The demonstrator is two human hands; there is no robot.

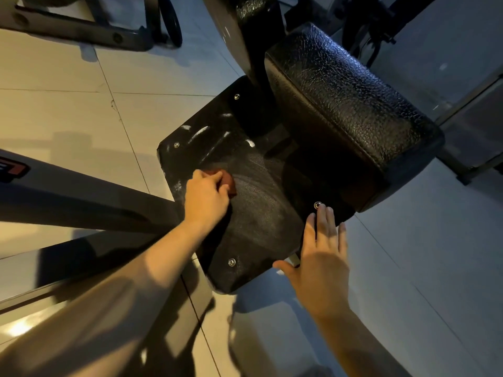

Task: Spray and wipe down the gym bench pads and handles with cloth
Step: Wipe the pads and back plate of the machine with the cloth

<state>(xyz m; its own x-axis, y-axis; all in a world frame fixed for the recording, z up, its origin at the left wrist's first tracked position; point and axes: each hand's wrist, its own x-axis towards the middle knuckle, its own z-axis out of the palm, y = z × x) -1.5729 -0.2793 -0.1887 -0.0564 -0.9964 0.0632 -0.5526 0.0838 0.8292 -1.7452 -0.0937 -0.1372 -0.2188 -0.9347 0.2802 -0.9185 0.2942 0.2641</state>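
The left hand [206, 197] grips a brown cloth [229, 183] on the pad [261, 213]; the right hand [324, 257] lies flat, fingers straight. The red logo [13, 170] is cut off.

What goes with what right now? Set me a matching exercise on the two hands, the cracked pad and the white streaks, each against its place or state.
Things:
1. left hand
2. right hand
3. cracked black pad
4. white streaks

Places or states:
A. open and flat, fingertips by a bolt
B. on the far left part of the black panel
C. holds the reddish-brown cloth against the panel
D. upper right of the view, glossy

Pairs: 1-C, 2-A, 3-D, 4-B
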